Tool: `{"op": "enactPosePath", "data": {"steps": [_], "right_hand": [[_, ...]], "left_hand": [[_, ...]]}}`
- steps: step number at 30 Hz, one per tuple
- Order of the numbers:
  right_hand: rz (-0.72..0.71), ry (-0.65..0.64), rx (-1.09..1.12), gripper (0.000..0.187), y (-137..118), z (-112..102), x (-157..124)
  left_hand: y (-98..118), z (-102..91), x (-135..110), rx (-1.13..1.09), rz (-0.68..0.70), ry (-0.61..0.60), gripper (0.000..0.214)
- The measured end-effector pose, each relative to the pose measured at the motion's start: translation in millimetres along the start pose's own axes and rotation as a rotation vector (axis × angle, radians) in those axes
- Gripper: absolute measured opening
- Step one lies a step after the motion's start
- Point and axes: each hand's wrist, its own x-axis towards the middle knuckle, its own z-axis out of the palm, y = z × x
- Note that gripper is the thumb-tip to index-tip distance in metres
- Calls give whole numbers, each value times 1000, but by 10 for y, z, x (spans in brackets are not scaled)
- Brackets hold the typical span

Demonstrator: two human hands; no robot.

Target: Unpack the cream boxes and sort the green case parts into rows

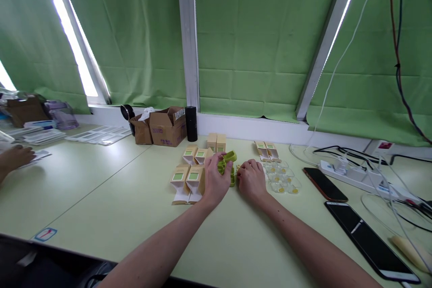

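My left hand point(216, 179) is closed around a small green case point(228, 159) whose lid stands open, held just above the pale table point(101, 189). My right hand point(251, 178) rests beside it with its fingers curled, touching a small yellow piece point(238, 170) next to the case; what they grip is hidden. Several small tan boxes with green labels point(189, 177) stand to the left of my left hand. Clear blister trays with yellow pieces point(281, 179) lie right of my right hand.
Two more tan boxes point(267, 150) sit behind the trays. Open cardboard boxes point(168, 127) and a black cylinder point(191, 123) stand by the window sill. Two phones point(325, 184) point(369, 239) and a power strip point(357, 174) with cables lie at right. Another person's hand point(15, 157) is at far left.
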Motion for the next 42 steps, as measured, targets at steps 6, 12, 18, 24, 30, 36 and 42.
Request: {"op": "enactPosePath", "data": {"steps": [6,12,18,24,30,36,42], "right_hand": [[21,48,41,16,42,-162,-115],[40,-111,126,10,-43,-309,-450],[63,-208,180,12,-97,-248,-614],[45,-228,186,12,-79,-223,-586],[50,-249,200,11,-88,-257,-586],[48,-233,229,12,-88,-246,-584],[20,-245,215,17,-89,-260,-587]], "left_hand": [[6,26,18,-218,-139,-22,26],[19,73,50,-668,-465,-177,41],[66,51,61,-886,-611,-207,41],[114,15,58,-824,-622,-250,39],[147,-78,179,-590,-449,-268,38],[265,-318,448,90,15,-176,15],[133,-595,528,456,248,-319,17]]}}
